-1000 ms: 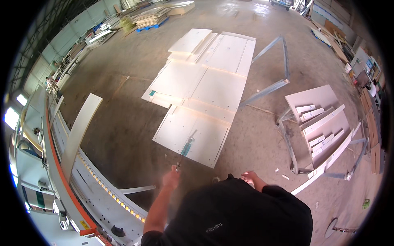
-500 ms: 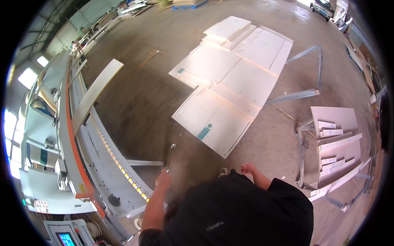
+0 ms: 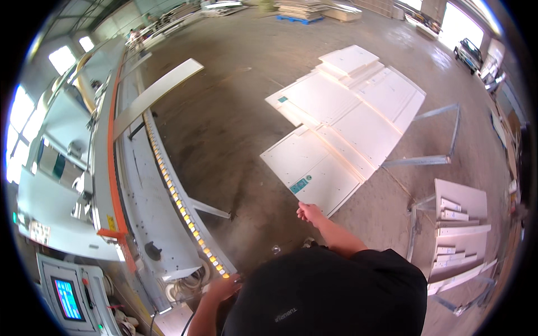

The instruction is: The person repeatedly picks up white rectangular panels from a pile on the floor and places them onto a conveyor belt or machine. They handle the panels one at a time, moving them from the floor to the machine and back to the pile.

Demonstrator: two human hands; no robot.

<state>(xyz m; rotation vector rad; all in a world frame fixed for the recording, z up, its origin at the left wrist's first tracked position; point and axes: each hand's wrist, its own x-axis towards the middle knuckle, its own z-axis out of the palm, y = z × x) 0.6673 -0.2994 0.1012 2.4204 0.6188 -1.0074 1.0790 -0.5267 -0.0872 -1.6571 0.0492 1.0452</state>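
Note:
My right hand (image 3: 309, 213) reaches forward with loosely curled fingers. Nothing shows in it. In the picture it lies at the front edge of a stack of white panels (image 3: 342, 131); I cannot tell whether it touches them. One panel bears a teal label (image 3: 301, 185). Low on the left, my left hand (image 3: 226, 284) is beside the end of the long machine's yellow-dotted roller edge (image 3: 188, 221). Its fingers are blurred and partly hidden by my dark sleeve and body. Across the machine's bed lies a long pale board (image 3: 159, 95), its far end sticking out over the floor.
A control panel with a lit screen (image 3: 68, 299) stands at the lower left. On the right, a rack (image 3: 412, 229) carries narrow pale strips (image 3: 457, 260). A metal frame (image 3: 423, 161) extends from beneath the panel stack. Far off are a blue pallet (image 3: 300, 21) and a vehicle (image 3: 468, 55).
My view has turned, so the machine and panels sit lower and further right. My right hand has swung forward towards the panel stack; my left has drawn back nearer my body.

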